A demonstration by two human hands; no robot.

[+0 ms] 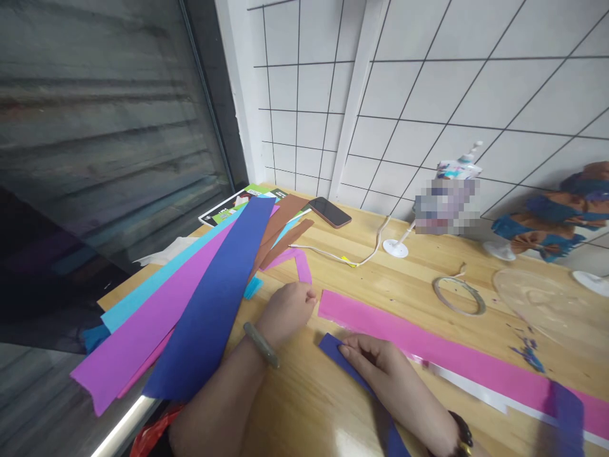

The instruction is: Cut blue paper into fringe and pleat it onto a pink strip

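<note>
My right hand (pixel 375 362) pinches a dark blue strip (pixel 349 368) near its upper end, thumb on top; the strip runs down past the frame's bottom edge. My left hand (pixel 290 304), with a bracelet at the wrist, is closed just left of a long pink strip (pixel 399 330). Whatever its fingers may hold is hidden. A thin purple strip (pixel 303 266) lies directly behind the left hand. The pink strip stretches to the right edge, with white material along its near side. Another piece of dark blue (pixel 567 419) crosses it at the lower right.
Blue, purple and brown strips (pixel 214 304) are piled on the left. Behind stand a phone (pixel 330 212) and a white cable (pixel 366 257). A tape roll (pixel 459 296), a clear disc (pixel 537 304), a white-based stand (pixel 396 248) and a blue-brown ruffled object (pixel 547 222) occupy the right.
</note>
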